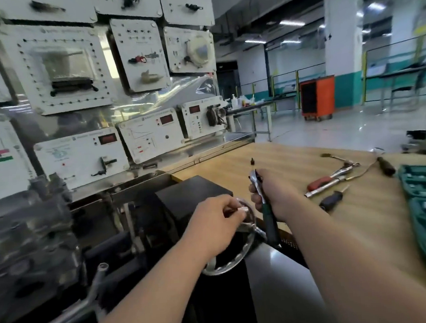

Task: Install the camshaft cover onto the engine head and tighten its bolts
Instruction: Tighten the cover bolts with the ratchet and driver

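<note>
Beside the wooden bench (293, 162), a chrome knob (243, 210) on the spoked metal handwheel (237, 261) was pinched by the left hand (215, 223). A ratchet wrench (270, 220) with a polished head and green handle was clenched upright by the right hand (275, 195). The dark, blurred engine head (31, 245) was seen far left, untouched.

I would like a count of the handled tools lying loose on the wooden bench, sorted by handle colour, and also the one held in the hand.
Red-handled tool: 1
Dark-handled tools: 2
Green-handled ratchet, in the right hand: 1
Total: 4
</note>
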`<action>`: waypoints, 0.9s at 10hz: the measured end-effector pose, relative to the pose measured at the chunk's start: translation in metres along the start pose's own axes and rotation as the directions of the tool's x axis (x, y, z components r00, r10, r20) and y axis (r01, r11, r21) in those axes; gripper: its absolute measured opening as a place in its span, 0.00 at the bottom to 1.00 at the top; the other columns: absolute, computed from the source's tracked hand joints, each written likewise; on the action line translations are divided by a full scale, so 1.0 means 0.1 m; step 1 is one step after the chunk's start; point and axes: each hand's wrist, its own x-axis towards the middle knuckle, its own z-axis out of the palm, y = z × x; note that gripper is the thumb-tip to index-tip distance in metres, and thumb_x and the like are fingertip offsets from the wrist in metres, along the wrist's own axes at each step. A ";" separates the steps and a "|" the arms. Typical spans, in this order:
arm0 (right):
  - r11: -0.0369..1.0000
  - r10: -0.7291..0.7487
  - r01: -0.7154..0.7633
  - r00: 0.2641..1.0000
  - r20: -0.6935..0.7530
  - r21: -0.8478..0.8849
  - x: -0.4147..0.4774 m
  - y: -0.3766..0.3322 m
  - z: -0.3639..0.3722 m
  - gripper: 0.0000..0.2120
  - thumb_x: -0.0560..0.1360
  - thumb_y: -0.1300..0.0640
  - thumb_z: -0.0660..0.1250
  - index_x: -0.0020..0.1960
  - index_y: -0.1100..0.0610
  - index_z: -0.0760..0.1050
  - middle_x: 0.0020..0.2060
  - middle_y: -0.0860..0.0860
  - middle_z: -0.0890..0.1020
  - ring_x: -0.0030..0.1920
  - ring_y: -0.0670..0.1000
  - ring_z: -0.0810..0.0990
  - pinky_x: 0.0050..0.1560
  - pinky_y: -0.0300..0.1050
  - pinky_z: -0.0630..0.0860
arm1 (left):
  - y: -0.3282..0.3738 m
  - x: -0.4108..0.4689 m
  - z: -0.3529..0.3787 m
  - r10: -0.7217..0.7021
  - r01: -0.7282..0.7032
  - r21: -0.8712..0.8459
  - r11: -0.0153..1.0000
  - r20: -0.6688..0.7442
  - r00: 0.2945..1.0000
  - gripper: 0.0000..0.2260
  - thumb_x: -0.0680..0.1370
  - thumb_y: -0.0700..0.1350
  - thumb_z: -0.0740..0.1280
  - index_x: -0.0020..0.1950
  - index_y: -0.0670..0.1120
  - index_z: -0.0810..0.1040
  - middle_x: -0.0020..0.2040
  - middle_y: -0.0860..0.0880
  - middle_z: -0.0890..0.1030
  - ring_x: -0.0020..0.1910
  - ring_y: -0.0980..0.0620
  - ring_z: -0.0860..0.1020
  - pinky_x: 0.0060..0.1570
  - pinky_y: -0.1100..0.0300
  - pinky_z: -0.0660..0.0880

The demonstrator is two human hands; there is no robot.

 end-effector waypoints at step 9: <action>0.806 -0.547 0.349 0.749 -0.375 -0.478 0.08 -0.02 -1.57 0.12 0.77 0.48 0.57 0.46 0.54 0.75 0.38 0.52 0.84 0.40 0.53 0.83 0.38 0.45 0.78 | 1.18 0.66 1.62 0.093 -0.303 0.399 0.866 0.466 0.880 0.07 0.74 0.45 0.67 0.50 0.47 0.80 0.48 0.49 0.81 0.41 0.52 0.74 0.40 0.62 0.70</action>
